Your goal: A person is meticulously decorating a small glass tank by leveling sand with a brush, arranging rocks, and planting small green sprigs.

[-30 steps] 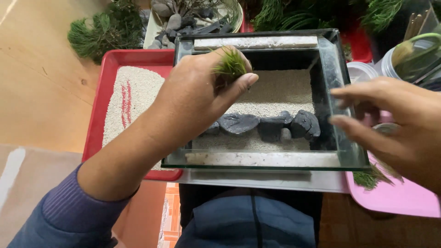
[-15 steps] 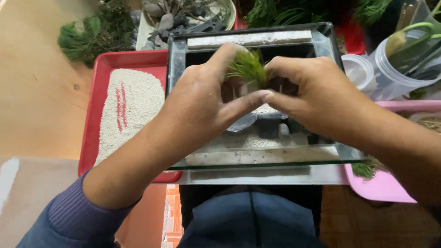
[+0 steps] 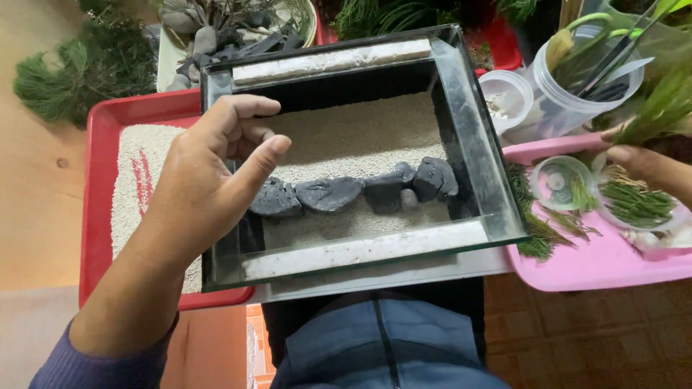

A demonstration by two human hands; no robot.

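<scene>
Glass tank [image 3: 476,151] is sitting at the centre, holding pale sand [image 3: 360,133] and a row of dark stones [image 3: 353,191] running from 9 to 3 o'clock across its lower half. Left hand [image 3: 209,173] is hovering over the tank's 9 o'clock wall, fingers loosely curled with thumb and forefinger apart, gripping nothing. Right hand [image 3: 645,162] is reaching out at 3 o'clock, well apart from the tank, over a pink tray [image 3: 598,266]; its fingers are pinching a green plant tuft [image 3: 659,108], though most of that hand is lying outside the view. Small clear cups [image 3: 634,205] of green sprigs are sitting on the pink tray just beside the right hand. Red tray [image 3: 101,216] with more sand is lying at 9 o'clock, partly under the tank. Clear tub [image 3: 569,86] of tools and stems is standing at 2 o'clock.
</scene>
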